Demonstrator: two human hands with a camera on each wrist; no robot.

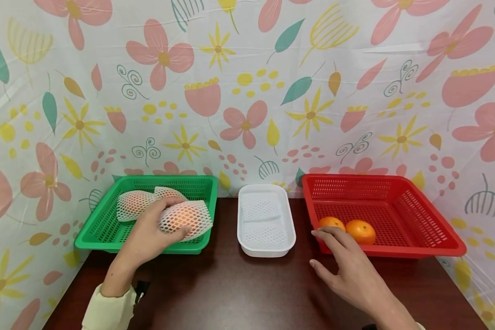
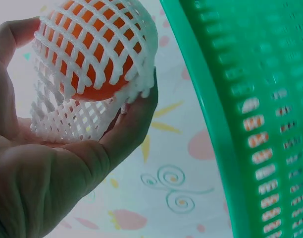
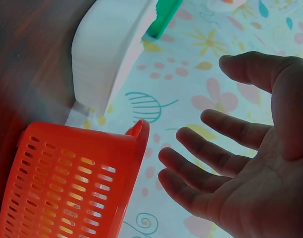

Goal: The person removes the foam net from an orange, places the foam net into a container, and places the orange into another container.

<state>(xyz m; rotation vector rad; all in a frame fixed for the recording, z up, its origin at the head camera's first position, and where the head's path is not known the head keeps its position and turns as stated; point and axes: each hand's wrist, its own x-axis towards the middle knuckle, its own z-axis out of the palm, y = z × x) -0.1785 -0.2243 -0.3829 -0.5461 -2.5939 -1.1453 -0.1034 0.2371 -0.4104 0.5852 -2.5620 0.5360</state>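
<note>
Round orange fruit in white foam netting [image 1: 186, 220], above right side of green rectangular plastic basket [image 1: 175, 249]. Left hand [image 1: 150, 233] grips around it, presumably steadying the loose netting. Right hand [image 1: 348, 271] empty, fingers relaxed, near red rectangular plastic basket [image 1: 416, 251].

Left sleeve [image 1: 108, 308]: pale yellow, plain, cloth slightly creased, ending above the wrist. Small black piece [image 1: 141, 288] beside its cuff, with a lighter bit at the lower edge; details too small to read. Right sleeve [image 1: 420, 326]: only a pale sliver at the frame corner. Dark piece [image 1: 370, 327] near the right wrist, mostly cut off. Left hand [image 1: 154, 229] and right hand [image 1: 350, 268]: bare.
</note>
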